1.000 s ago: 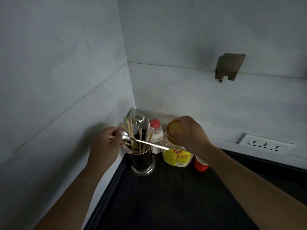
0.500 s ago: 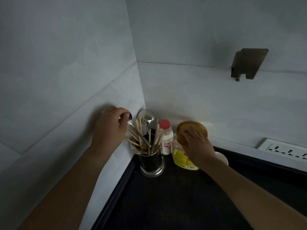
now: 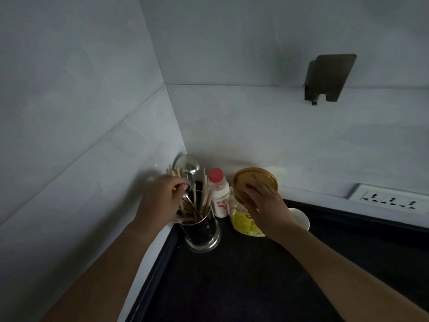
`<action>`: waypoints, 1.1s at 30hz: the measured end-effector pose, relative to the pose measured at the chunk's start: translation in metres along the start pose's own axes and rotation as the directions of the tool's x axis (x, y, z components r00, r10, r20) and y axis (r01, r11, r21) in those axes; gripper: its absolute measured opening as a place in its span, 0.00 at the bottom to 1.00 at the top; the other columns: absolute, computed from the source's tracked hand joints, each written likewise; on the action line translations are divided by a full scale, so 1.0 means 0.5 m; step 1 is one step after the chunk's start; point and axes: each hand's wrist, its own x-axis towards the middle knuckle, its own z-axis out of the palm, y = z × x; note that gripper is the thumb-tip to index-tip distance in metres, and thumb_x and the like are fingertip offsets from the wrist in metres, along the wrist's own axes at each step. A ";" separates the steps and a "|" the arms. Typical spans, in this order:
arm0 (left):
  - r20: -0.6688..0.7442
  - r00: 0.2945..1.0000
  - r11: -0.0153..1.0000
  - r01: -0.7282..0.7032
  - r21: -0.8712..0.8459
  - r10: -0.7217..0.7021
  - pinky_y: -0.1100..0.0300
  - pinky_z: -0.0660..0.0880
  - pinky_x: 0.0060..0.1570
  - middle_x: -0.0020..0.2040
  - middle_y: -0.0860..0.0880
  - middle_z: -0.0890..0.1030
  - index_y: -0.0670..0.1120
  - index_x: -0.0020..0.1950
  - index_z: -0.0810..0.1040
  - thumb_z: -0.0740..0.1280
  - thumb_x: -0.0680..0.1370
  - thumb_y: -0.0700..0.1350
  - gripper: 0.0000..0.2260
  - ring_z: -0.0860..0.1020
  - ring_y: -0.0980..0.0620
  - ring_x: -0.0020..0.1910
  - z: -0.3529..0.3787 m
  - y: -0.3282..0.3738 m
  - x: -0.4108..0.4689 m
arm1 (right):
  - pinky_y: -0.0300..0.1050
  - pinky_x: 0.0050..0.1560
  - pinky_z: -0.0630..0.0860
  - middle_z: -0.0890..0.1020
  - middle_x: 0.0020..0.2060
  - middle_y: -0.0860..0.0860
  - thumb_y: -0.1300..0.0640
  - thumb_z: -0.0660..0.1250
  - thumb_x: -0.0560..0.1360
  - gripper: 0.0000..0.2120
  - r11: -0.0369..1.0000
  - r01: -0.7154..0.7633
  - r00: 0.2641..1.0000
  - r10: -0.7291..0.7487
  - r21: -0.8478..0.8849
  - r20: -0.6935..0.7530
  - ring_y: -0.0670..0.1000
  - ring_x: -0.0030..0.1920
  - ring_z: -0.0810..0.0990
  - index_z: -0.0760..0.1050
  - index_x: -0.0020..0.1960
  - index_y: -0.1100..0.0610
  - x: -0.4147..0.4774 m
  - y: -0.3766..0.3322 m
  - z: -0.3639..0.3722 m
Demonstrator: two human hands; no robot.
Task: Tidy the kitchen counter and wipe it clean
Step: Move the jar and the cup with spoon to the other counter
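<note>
i see left hand (image 3: 160, 198) pinching metal spoon (image 3: 189, 201) over steel utensil holder (image 3: 200, 230) in counter corner. right hand (image 3: 267, 205) fingers spread on gold lid of yellow-label jar (image 3: 248, 205). label text unreadable.

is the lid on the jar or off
On: the amber lid sits flat atop the yellow-labelled jar, right hand resting on it.
</note>
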 end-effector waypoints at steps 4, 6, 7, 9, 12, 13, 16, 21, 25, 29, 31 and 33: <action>0.081 0.997 1.000 -0.013 0.003 0.012 0.63 0.73 0.39 0.42 0.50 0.82 0.45 0.49 0.82 0.67 0.76 0.41 0.05 0.77 0.54 0.38 0.022 -0.008 -0.005 | 0.59 0.56 0.74 0.72 0.65 0.52 0.57 0.64 0.74 0.18 1.000 0.020 1.000 -0.020 0.008 -0.020 0.60 0.63 0.72 0.71 0.64 0.54 -0.006 0.000 -0.001; 0.105 0.994 1.000 -0.008 -0.009 0.009 0.61 0.75 0.40 0.43 0.50 0.82 0.46 0.51 0.81 0.67 0.75 0.42 0.06 0.78 0.55 0.38 0.029 -0.018 -0.008 | 0.58 0.56 0.75 0.74 0.63 0.53 0.57 0.66 0.73 0.17 1.000 0.014 0.998 -0.015 -0.020 -0.053 0.59 0.61 0.74 0.73 0.62 0.55 -0.011 -0.004 -0.005; 0.119 0.993 1.000 0.004 -0.024 -0.001 0.64 0.74 0.39 0.44 0.51 0.82 0.46 0.52 0.80 0.67 0.75 0.42 0.07 0.78 0.57 0.39 0.032 -0.021 -0.010 | 0.56 0.56 0.74 0.76 0.61 0.53 0.58 0.67 0.73 0.17 0.999 0.003 0.997 -0.006 -0.040 -0.074 0.58 0.60 0.75 0.74 0.61 0.55 -0.013 -0.005 -0.006; 0.144 0.990 0.999 0.014 -0.036 -0.009 0.70 0.70 0.37 0.44 0.53 0.81 0.47 0.53 0.79 0.68 0.75 0.42 0.08 0.77 0.60 0.39 0.039 -0.025 -0.017 | 0.54 0.55 0.73 0.77 0.60 0.53 0.57 0.68 0.73 0.15 0.998 -0.026 0.996 0.022 -0.049 -0.089 0.57 0.59 0.75 0.75 0.59 0.55 -0.017 -0.004 -0.008; 0.184 0.983 0.999 0.025 -0.034 -0.018 0.72 0.68 0.35 0.42 0.56 0.80 0.48 0.51 0.80 0.69 0.74 0.42 0.07 0.76 0.64 0.37 0.048 -0.026 -0.024 | 0.52 0.55 0.73 0.76 0.60 0.52 0.56 0.67 0.73 0.15 0.998 -0.040 0.996 0.037 -0.040 -0.079 0.56 0.59 0.75 0.75 0.59 0.55 -0.018 0.000 -0.009; 0.198 0.980 0.999 0.027 -0.035 -0.020 0.73 0.69 0.35 0.41 0.57 0.79 0.48 0.50 0.81 0.69 0.74 0.42 0.06 0.76 0.65 0.37 0.049 -0.026 -0.026 | 0.52 0.55 0.73 0.76 0.60 0.52 0.56 0.67 0.73 0.15 0.998 -0.042 0.996 0.039 -0.039 -0.079 0.56 0.59 0.75 0.75 0.59 0.55 -0.018 0.001 -0.008; 0.227 0.974 0.999 0.019 -0.029 -0.011 0.72 0.69 0.36 0.39 0.60 0.79 0.51 0.47 0.81 0.70 0.73 0.43 0.05 0.76 0.65 0.37 0.053 -0.029 -0.029 | 0.51 0.55 0.72 0.76 0.59 0.52 0.56 0.67 0.73 0.14 0.998 -0.044 0.996 0.041 -0.038 -0.081 0.56 0.59 0.75 0.75 0.59 0.55 -0.018 -0.002 -0.007; 0.237 0.972 0.999 0.023 -0.030 -0.015 0.62 0.76 0.41 0.41 0.58 0.81 0.53 0.46 0.81 0.71 0.72 0.45 0.05 0.79 0.61 0.40 0.056 -0.033 -0.032 | 0.53 0.57 0.72 0.75 0.61 0.53 0.56 0.66 0.74 0.15 0.998 -0.049 0.996 0.046 -0.044 -0.079 0.56 0.60 0.73 0.74 0.60 0.55 -0.021 -0.005 -0.008; 0.207 0.978 0.998 0.039 -0.040 -0.030 0.61 0.77 0.42 0.41 0.61 0.80 0.53 0.48 0.80 0.71 0.72 0.47 0.05 0.78 0.63 0.40 0.043 -0.028 -0.037 | 0.50 0.62 0.67 0.73 0.63 0.51 0.54 0.63 0.76 0.16 0.992 -0.067 0.997 0.062 -0.104 -0.049 0.55 0.63 0.71 0.72 0.63 0.54 -0.023 -0.018 -0.016; 0.128 0.991 0.996 0.042 -0.074 -0.033 0.65 0.73 0.38 0.41 0.61 0.78 0.52 0.51 0.80 0.69 0.73 0.49 0.08 0.76 0.62 0.42 0.017 -0.007 -0.042 | 0.49 0.65 0.63 0.69 0.66 0.50 0.49 0.59 0.77 0.18 0.986 -0.105 0.994 0.102 -0.128 -0.031 0.53 0.66 0.67 0.69 0.65 0.53 -0.035 -0.042 -0.032; 0.086 0.996 0.997 0.006 -0.072 0.000 0.63 0.72 0.41 0.46 0.57 0.80 0.51 0.53 0.79 0.68 0.74 0.51 0.10 0.77 0.59 0.44 0.004 0.008 -0.050 | 0.48 0.65 0.62 0.68 0.67 0.50 0.47 0.57 0.78 0.19 0.984 -0.140 0.990 0.136 -0.107 -0.043 0.52 0.67 0.65 0.66 0.67 0.53 -0.055 -0.058 -0.043; 0.056 0.998 0.991 -0.015 -0.132 0.023 0.65 0.71 0.43 0.49 0.55 0.80 0.50 0.55 0.79 0.67 0.74 0.50 0.11 0.77 0.58 0.47 -0.004 0.035 -0.072 | 0.49 0.65 0.63 0.68 0.68 0.50 0.45 0.55 0.78 0.21 0.983 -0.178 0.983 0.176 -0.051 -0.056 0.52 0.68 0.65 0.65 0.68 0.52 -0.086 -0.074 -0.052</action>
